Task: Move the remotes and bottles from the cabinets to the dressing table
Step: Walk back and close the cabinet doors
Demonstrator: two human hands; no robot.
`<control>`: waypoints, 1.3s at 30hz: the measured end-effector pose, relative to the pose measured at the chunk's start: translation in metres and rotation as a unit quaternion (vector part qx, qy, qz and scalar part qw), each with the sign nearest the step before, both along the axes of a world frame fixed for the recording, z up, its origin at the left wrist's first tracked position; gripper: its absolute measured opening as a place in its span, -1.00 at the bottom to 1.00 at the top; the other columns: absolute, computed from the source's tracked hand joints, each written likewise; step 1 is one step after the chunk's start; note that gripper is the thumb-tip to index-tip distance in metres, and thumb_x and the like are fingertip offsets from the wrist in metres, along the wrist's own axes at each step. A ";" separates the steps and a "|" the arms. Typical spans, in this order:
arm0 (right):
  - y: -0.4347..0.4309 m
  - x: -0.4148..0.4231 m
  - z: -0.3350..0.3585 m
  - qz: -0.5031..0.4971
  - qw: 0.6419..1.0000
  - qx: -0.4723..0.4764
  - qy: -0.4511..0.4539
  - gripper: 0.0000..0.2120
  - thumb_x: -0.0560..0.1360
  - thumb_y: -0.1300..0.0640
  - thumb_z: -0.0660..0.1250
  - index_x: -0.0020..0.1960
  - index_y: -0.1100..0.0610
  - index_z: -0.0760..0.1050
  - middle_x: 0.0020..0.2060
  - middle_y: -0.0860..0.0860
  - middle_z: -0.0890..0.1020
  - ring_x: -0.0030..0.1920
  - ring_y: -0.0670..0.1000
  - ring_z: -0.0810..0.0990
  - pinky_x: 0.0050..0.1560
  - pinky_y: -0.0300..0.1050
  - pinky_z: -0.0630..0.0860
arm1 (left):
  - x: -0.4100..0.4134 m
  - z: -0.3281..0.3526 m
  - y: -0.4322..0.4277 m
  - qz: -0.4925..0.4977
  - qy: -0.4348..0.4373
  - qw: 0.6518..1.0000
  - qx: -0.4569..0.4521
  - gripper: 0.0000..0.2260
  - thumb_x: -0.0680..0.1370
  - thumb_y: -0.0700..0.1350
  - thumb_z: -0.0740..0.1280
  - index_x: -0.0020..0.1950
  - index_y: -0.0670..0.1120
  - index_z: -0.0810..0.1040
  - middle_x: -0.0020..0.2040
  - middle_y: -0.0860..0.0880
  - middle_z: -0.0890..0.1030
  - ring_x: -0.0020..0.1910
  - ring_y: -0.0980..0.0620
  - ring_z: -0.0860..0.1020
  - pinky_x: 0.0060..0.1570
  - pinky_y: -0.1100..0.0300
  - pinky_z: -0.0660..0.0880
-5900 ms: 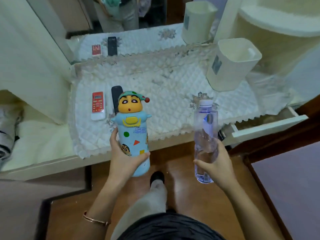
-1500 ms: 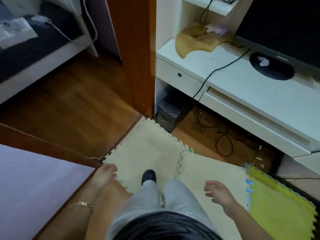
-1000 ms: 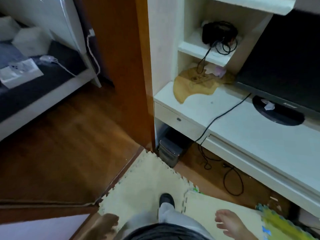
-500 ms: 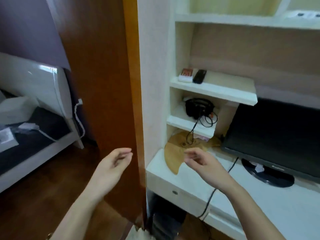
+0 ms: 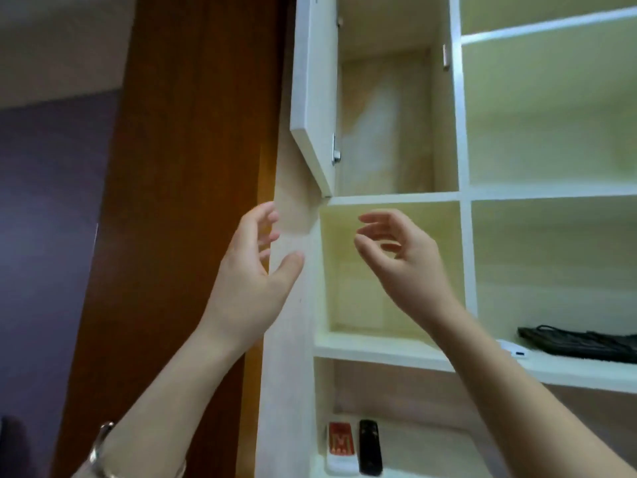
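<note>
Both my hands are raised in front of a cream shelf unit. My left hand [image 5: 250,267] is open, fingers spread, beside the unit's left side panel. My right hand [image 5: 401,257] is open with curled fingers, in front of a bare cubby [image 5: 348,343]. Neither holds anything. Low on a shelf lie two remotes side by side: a white one with a red panel [image 5: 340,447] and a black one [image 5: 369,447]. No bottle shows in this view.
Above the cubby an upper cabinet stands with its white door [image 5: 312,94] swung open to the left. A dark flat object [image 5: 579,343] and a small white item [image 5: 513,350] lie on the right shelf. A brown wooden panel [image 5: 186,201] borders the unit's left side.
My view has tilted up from the lower shelves and the television to the upper cabinets. Both hands have risen with it and stay empty.
</note>
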State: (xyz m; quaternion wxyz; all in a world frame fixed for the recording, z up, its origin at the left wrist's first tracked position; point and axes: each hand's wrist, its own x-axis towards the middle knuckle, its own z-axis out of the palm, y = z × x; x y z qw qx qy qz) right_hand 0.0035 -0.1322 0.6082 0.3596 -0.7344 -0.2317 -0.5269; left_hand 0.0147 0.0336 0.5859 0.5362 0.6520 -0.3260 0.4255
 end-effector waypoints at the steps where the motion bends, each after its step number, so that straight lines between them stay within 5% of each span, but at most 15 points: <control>1: 0.004 0.003 0.018 -0.012 1.000 -0.010 -0.024 -0.78 0.46 0.16 0.36 0.10 0.09 0.52 -0.16 -0.08 0.59 0.01 -0.02 0.60 0.04 -0.24 0.49 | 0.003 0.019 -0.001 -0.009 -0.007 1.000 -0.015 -0.46 0.53 -0.13 0.30 0.46 0.04 0.18 0.45 0.05 0.30 0.40 0.10 0.33 0.34 0.16 0.32; 4: 0.024 0.008 0.067 -0.037 0.995 -0.044 -0.076 -0.66 0.47 0.07 0.35 0.22 0.11 0.46 0.05 -0.01 0.59 0.06 -0.08 0.52 -0.06 -0.38 0.38 | 0.012 0.071 -0.002 -0.055 -0.015 0.998 -0.038 -0.42 0.54 -0.13 0.28 0.50 0.03 0.10 0.49 0.06 0.24 0.42 0.11 0.28 0.29 0.18 0.30; 8: 0.051 0.007 0.121 -0.021 0.996 -0.021 -0.087 -0.58 0.49 -0.03 0.29 0.31 0.08 0.39 0.18 0.02 0.55 0.10 -0.06 0.51 0.07 -0.21 0.47 | 0.021 0.115 -0.002 -0.097 0.015 0.995 0.023 -0.49 0.58 -0.16 0.19 0.50 0.01 0.11 0.29 0.09 0.38 0.28 0.12 0.36 0.13 0.22 0.33; 13: 0.058 0.016 0.156 -0.009 0.998 0.001 -0.063 -0.52 0.48 -0.09 0.30 0.32 0.08 0.34 0.10 0.01 0.54 0.01 -0.06 0.51 -0.23 -0.38 0.42 | 0.033 0.129 -0.011 -0.106 0.025 0.992 0.065 -0.55 0.54 -0.21 0.21 0.43 0.01 0.28 0.21 -0.02 0.52 0.19 -0.03 0.48 0.19 0.05 0.47; 17: 0.023 0.025 0.163 -0.022 0.991 0.073 -0.111 -0.60 0.45 0.00 0.31 0.23 0.12 0.41 -0.15 -0.06 0.54 -0.09 -0.02 0.57 -0.05 -0.12 0.56 | 0.042 0.127 -0.041 -0.117 -0.015 0.985 0.128 -0.43 0.50 -0.27 0.24 0.47 0.05 0.23 0.40 0.07 0.41 0.36 0.05 0.38 0.30 0.11 0.40; 20: -0.031 0.025 0.161 -0.065 0.981 0.112 -0.144 -0.71 0.44 0.07 0.32 0.11 0.17 0.53 -0.26 -0.08 0.57 -0.23 -0.08 0.52 -0.13 -0.20 0.46 | 0.046 0.132 -0.081 -0.056 -0.053 0.976 0.203 -0.35 0.45 -0.32 0.20 0.50 0.04 0.18 0.42 0.21 0.31 0.35 0.18 0.35 0.17 0.39 0.35; 22: -0.065 0.028 0.159 -0.109 0.977 0.117 -0.140 -0.71 0.46 0.08 0.32 0.12 0.20 0.56 -0.08 0.06 0.67 -0.10 -0.04 0.57 0.02 -0.10 0.50 | 0.051 0.133 -0.108 -0.012 -0.081 0.968 0.235 -0.34 0.43 -0.33 0.18 0.51 0.00 0.16 0.51 0.15 0.21 0.46 0.16 0.24 0.25 0.45 0.21; 25: -0.094 0.039 0.158 -0.123 0.980 0.107 -0.113 -0.67 0.47 0.06 0.31 0.14 0.24 0.56 0.07 0.17 0.66 -0.01 0.06 0.60 0.15 0.06 0.51 | 0.068 0.132 -0.131 0.038 -0.114 0.950 0.288 -0.29 0.44 -0.36 0.16 0.53 0.03 0.06 0.56 0.12 0.03 0.54 0.16 0.00 0.50 0.21 -0.09; 27: -0.107 0.045 0.159 -0.121 0.981 0.110 -0.105 -0.66 0.48 0.06 0.31 0.16 0.24 0.55 0.07 0.17 0.66 0.09 0.13 0.61 0.21 0.09 0.50 | 0.080 0.131 -0.142 0.081 -0.129 0.935 0.321 -0.25 0.44 -0.36 0.15 0.54 0.07 -0.03 0.57 0.14 -0.07 0.54 0.16 -0.09 0.50 0.09 -0.20; 39: -0.162 0.098 0.150 -0.253 0.959 0.129 -0.003 -0.47 0.50 -0.12 0.22 0.38 0.11 0.27 0.28 0.10 0.50 0.30 0.14 0.45 0.30 0.15 0.37 | 0.124 0.125 -0.206 0.258 -0.104 0.890 0.362 -0.25 0.49 -0.28 0.13 0.53 0.06 -0.23 0.55 0.13 -0.25 0.54 0.09 -0.20 0.52 0.02 -0.16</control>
